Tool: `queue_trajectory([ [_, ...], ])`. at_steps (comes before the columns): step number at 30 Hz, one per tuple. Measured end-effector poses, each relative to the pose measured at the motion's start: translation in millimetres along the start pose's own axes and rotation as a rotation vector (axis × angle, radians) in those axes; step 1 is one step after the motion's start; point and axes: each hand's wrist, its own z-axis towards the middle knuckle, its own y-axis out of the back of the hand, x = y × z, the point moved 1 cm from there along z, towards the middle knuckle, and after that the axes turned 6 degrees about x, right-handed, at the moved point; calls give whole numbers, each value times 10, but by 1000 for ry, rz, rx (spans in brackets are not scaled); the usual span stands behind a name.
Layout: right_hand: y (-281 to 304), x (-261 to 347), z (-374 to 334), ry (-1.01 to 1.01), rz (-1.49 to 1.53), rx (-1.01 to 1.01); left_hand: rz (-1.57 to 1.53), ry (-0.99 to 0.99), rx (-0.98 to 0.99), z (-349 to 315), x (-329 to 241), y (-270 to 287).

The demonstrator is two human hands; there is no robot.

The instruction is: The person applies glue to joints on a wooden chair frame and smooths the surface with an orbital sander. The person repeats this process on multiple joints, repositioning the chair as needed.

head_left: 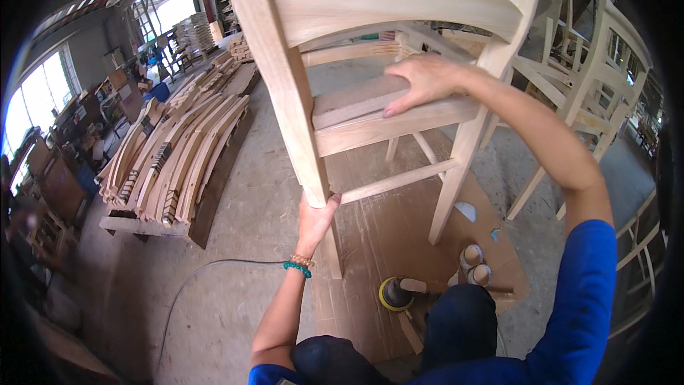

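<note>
A bare pale wooden chair [399, 6] stands tilted in front of me, its curved backrest nearest the top of the view. My left hand [315, 222] is wrapped round the lower part of its left back leg, where a stretcher joins. My right hand [431, 82] reaches between the back posts, thumb and fingers curled over a brownish flat strip [360, 100] lying along the seat rail [388, 127]. The far fingers are partly hidden, and I cannot tell what the strip is made of. A round sander with a yellow pad [394, 294] lies by my knees.
Brown cardboard [370, 242] covers the floor under the chair. A cable [206, 265] curves over the concrete at left. Curved wooden pieces [178, 146] are stacked on a low pallet beyond it. More unfinished chairs [598, 78] stand at right, and two cylindrical containers [472, 257] near my knee.
</note>
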Motion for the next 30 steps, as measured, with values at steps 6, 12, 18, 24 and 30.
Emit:
queue_trajectory([
  [6, 285, -67, 75, 93, -63, -143, 1, -2, 23, -1, 10, 1],
  [12, 197, -172, 16, 57, -254, -147, 29, 100, 158, 12, -35, 36],
  [18, 259, -258, 23, 37, -197, -349, -486, -93, 208, 329, -378, 622],
  [24, 281, -238, 132, 117, -302, -533, -785, -28, 199, 1305, -1520, 991],
  [30, 240, -222, 76, 93, -214, -388, -713, 79, 124, 1689, -1775, 779],
])
